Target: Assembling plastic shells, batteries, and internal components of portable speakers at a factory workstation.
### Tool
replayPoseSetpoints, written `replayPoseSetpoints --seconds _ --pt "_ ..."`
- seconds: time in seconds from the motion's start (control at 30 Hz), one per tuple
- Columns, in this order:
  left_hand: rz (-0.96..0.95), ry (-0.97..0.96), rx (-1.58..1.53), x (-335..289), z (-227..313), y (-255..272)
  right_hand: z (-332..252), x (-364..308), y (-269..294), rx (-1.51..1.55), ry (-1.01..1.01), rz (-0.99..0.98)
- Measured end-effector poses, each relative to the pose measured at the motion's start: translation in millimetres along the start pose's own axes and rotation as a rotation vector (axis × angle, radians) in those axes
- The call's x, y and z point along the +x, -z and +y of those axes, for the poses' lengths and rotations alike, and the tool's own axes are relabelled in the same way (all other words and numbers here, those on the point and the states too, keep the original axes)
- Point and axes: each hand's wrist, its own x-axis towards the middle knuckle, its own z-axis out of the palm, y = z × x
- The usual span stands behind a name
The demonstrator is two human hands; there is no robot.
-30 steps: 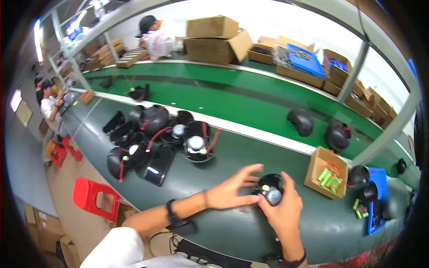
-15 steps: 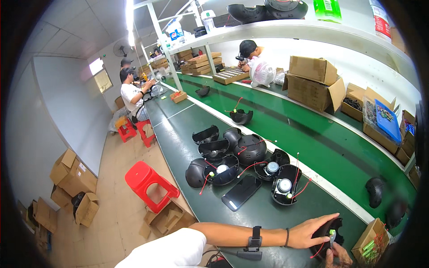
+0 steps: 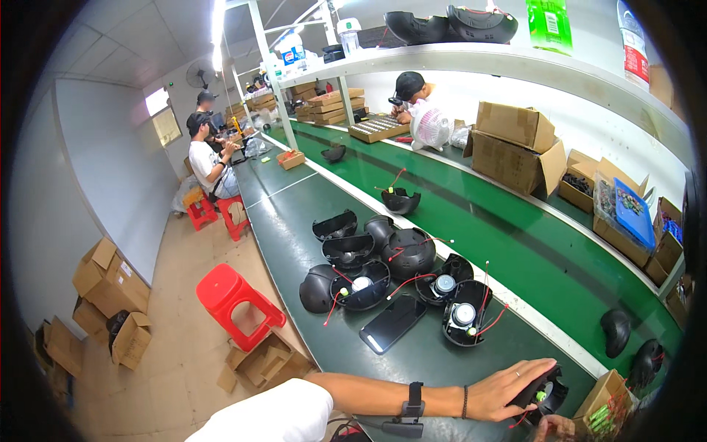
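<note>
At the near right of the bench, my left hand (image 3: 501,390) reaches across and grips a black plastic half-shell (image 3: 556,392), fingers over its top edge and thumb below. Inside the shell sits a small green-and-white part, and a red wire hangs from its lower side. Close to the shell's near edge, my right hand (image 3: 557,427) has its fingers curled; whatever they pinch is hidden. A cardboard box (image 3: 589,407) of green cylindrical parts with red wires stands just right of it. Farther left lie several black half-shells (image 3: 349,250), some with round silver speakers (image 3: 462,315) and red wires.
A black phone (image 3: 394,324) lies on the bench. A green conveyor belt (image 3: 508,247) runs behind, carrying more shells (image 3: 616,331). Cardboard boxes (image 3: 512,158) line its far side, under a white shelf (image 3: 471,62). A red stool (image 3: 239,306) stands left. Other people work farther off.
My right hand has drawn away from the shell's inside, down to its near edge. My left hand keeps its grip while the shell tilts slightly. The whole view has shifted a little.
</note>
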Motion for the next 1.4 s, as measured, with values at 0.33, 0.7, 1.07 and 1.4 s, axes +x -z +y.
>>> replayPoseSetpoints --seconds 0.33,0.7,1.07,1.4 --pt "0.253 -0.042 0.156 1.2 14.9 -20.6 -82.9 -1.0 -18.3 -0.059 -0.513 0.277" --pt "0.525 1.008 -1.295 5.2 18.9 -39.3 -117.2 13.6 -66.0 -0.127 -0.172 0.21" --pt "-0.035 0.659 -0.188 24.2 10.2 83.5 107.9 149.5 51.7 -0.198 -0.478 0.207" --pt "-0.588 0.726 -0.063 40.6 -3.3 75.8 181.0 175.9 35.6 -0.337 -0.928 0.054"
